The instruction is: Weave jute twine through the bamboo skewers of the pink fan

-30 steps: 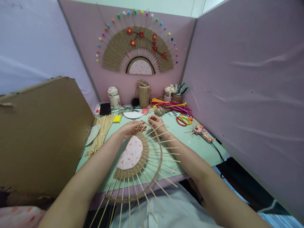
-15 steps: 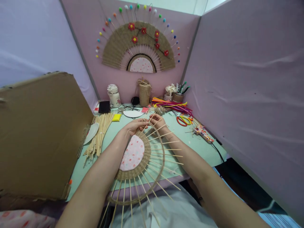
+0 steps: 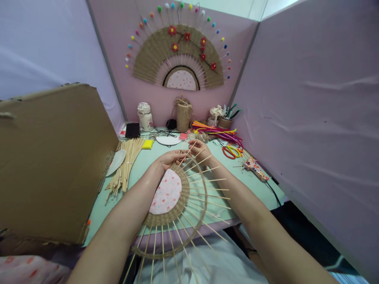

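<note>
Head view: held a half-round tan woven fan frame (image 3: 185,189) with thin pale wooden ribs (image 3: 163,240), tilted at the front of the pale green tabletop (image 3: 148,157) and partly over the light-clothed lap (image 3: 231,256). Had left hand (image 3: 173,158) clamped on the frame's upper end, right hand (image 3: 201,149) up by the topmost ribs with curled fingers; could not tell whether pinching cord or rib. Probably called for firm left support close to the working spot, even rib spacing, and light, steady tension along the narrow tan cord band (image 3: 206,197), without bending ribs. Needed care with loose rib tips near right forearm (image 3: 239,197) and lap. Was hemmed in at left by tall brown cardboard panel (image 3: 53,169) and pale stick bundle (image 3: 127,161); at right, had red-and-yellow-handled scissors (image 3: 232,151) and floral-patterned glue-gun-like tool (image 3: 256,169) well apart from the frame.
</note>
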Demonstrator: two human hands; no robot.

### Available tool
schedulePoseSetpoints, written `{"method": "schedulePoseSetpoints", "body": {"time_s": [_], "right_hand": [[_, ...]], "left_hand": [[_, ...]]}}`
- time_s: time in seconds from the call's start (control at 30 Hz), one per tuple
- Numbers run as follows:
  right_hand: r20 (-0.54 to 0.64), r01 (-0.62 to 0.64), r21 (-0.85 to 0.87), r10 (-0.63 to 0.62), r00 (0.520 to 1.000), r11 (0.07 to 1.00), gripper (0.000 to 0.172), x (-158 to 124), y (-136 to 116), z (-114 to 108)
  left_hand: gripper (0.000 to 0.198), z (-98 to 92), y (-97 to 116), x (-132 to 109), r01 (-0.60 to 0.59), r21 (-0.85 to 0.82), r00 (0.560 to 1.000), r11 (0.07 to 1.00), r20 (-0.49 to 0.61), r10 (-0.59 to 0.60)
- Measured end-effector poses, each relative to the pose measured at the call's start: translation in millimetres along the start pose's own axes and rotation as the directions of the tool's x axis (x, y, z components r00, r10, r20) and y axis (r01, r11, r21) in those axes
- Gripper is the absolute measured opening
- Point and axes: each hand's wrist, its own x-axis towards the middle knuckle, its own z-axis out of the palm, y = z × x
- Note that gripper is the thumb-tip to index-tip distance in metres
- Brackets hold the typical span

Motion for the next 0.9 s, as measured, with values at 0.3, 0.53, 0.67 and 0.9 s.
{"method": "schedulePoseSetpoints", "body": {"time_s": [0.3, 0.53, 0.67, 0.9], "right_hand": [[0.261, -0.031, -0.161, 0.073, 0.963, 0.986, 0.037, 11, -30, -28], [0.171, 0.017, -0.014, -0.014, 0.985, 1.000, 0.032, 21, -27, 0], [0.161, 0.042, -0.008, -0.040, 0.986, 0.999, 0.030, 26, -23, 9], [0.189, 0.080, -0.037, -0.071, 0.979, 0.996, 0.033, 38, -27, 2]], "left_hand": [[0.023, 0.5, 2, -6, -0.025, 0.006, 1.000, 1.000, -0.016, 0.025], [0.022, -5.1, 0, -5, -0.001, -0.004, 0.999, 1.000, 0.052, 0.001], [0.021, -5.8, 1, -9, -0.008, 0.006, 0.999, 1.000, 0.044, 0.008], [0.020, -8.1, -1, -9, -0.017, -0.013, 0.999, 1.000, 0.036, 0.017]]}}
